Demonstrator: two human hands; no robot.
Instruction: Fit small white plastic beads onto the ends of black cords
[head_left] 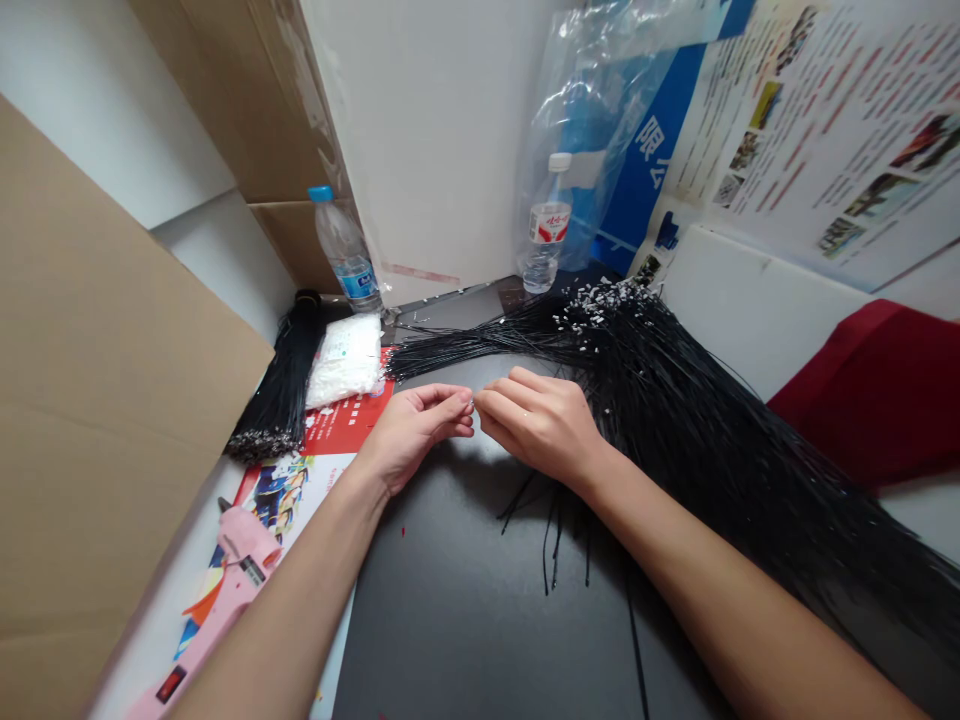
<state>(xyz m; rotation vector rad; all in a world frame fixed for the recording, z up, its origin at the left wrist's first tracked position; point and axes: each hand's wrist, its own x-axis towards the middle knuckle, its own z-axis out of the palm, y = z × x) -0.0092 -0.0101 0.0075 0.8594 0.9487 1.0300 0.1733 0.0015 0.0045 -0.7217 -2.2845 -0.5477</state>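
In the middle of the view my two hands meet at the fingertips, just above the dark table [442, 600]. My left hand [420, 425] pinches with thumb and forefinger; a tiny pale glint shows at the tips, too small to name. Curled fingers and back upward, my right hand [536, 415] hides whatever it grips. Several thin black cords [555, 545] stick out below it toward me; whether they run into its fingers I cannot tell. Beside and behind it spreads a large heap of black cords [675, 420] with small white tips.
Left are a pink glue gun [244, 545], a white packet [346, 360], another black cord bundle [270, 400] and a cardboard panel [112, 400]. Two water bottles, blue-capped [349, 255] and white-capped [551, 225], stand at the back. Red cloth [877, 400] lies right.
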